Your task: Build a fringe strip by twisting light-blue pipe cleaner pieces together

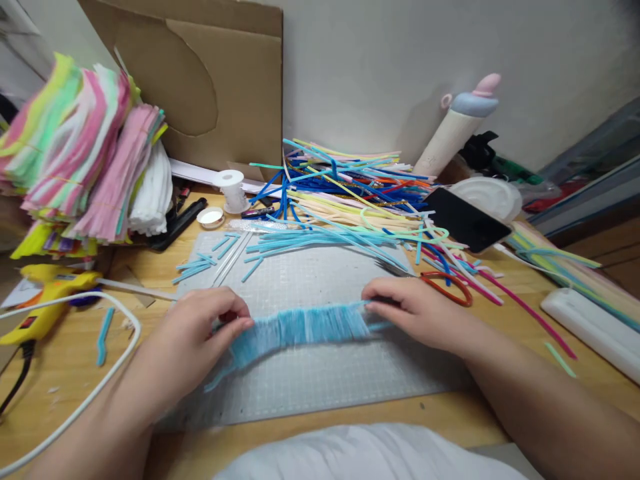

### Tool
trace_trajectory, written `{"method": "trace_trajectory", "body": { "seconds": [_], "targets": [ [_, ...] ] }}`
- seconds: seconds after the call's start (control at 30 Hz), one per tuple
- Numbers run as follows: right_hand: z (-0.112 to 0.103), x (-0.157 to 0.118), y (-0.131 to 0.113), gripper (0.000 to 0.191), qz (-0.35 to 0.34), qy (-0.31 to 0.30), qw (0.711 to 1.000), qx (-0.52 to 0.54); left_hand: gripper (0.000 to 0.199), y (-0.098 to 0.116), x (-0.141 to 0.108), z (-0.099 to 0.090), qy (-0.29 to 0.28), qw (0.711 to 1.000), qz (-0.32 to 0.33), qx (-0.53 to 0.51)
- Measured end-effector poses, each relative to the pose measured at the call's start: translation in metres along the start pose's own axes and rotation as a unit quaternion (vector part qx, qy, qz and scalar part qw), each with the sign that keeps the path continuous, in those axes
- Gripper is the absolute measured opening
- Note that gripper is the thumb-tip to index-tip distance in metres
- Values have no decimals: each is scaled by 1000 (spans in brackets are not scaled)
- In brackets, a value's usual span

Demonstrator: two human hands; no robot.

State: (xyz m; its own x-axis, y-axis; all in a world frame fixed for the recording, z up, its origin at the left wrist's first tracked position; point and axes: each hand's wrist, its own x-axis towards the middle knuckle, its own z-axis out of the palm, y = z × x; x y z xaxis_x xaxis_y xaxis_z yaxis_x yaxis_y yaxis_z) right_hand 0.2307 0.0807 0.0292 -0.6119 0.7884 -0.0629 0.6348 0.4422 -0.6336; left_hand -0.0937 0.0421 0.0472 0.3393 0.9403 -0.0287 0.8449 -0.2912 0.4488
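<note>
A strip of blue fringe (305, 327), its strands hanging from a top edge, stretches between my two hands above the grey cutting mat (280, 393). My left hand (213, 327) pinches its left end between thumb and fingers, and a loose strand trails down below. At the other end, my right hand (410, 307) pinches the top corner with thumb and forefinger. Just behind the right hand lie scissors with orange handles (467, 293). Short cut pieces of blue pipe cleaner (193, 270) rest on the mat's far left part, beside thin clear sticks (233, 257).
Many coloured pipe cleaners (345, 193) are heaped at the back. Bundled ones (75, 147) stand at left, above a yellow glue gun (47, 293) with a white cable (133, 333) curving nearby. A phone (465, 220), a white spool (233, 190) and a power strip (590, 327) also lie around.
</note>
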Motion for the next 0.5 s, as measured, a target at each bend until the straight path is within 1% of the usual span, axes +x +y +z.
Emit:
{"method": "trace_trajectory", "body": {
  "seconds": [0.07, 0.1, 0.13, 0.17, 0.2, 0.23, 0.27, 0.33, 0.4, 0.43, 0.47, 0.5],
  "targets": [
    [-10, -6, -3, 17, -19, 71, 997, -3, 12, 7, -4, -10, 122, 989, 78, 34],
    [-15, -10, -5, 17, -33, 86, 996, -14, 7, 10, -7, -14, 156, 980, 115, 52],
    [-19, -16, -5, 18, -43, 76, 996, -31, 4, 11, -11, -16, 167, 973, 146, 69],
    [-22, -22, -5, 18, -47, 53, 996, -55, 5, 12, -15, -16, 158, 970, 168, 80],
    [-24, -27, -5, 20, -45, 29, 995, -82, 8, 12, -19, -15, 137, 971, 177, 86],
    [-25, -33, -5, 23, -36, 12, 994, -107, 10, 11, -22, -12, 116, 974, 175, 84],
    [-23, -38, -4, 26, -25, 8, 992, -127, 12, 10, -26, -8, 102, 978, 162, 77],
    [-17, -45, -5, 26, -6, 32, 989, -144, 14, 10, -31, 2, 97, 987, 111, 57],
    [-3, -47, -10, 26, 7, 63, 989, -136, 17, 12, -33, 14, 100, 993, 46, 38],
    [6, -46, -14, 27, 13, 71, 989, -129, 20, 13, -34, 21, 94, 995, 24, 30],
    [16, -44, -18, 30, 15, 65, 990, -122, 24, 15, -34, 27, 81, 996, 11, 22],
    [27, -42, -23, 40, 19, 67, 990, -122, 32, 17, -34, 33, 68, 997, 10, 19]
  ]
}}
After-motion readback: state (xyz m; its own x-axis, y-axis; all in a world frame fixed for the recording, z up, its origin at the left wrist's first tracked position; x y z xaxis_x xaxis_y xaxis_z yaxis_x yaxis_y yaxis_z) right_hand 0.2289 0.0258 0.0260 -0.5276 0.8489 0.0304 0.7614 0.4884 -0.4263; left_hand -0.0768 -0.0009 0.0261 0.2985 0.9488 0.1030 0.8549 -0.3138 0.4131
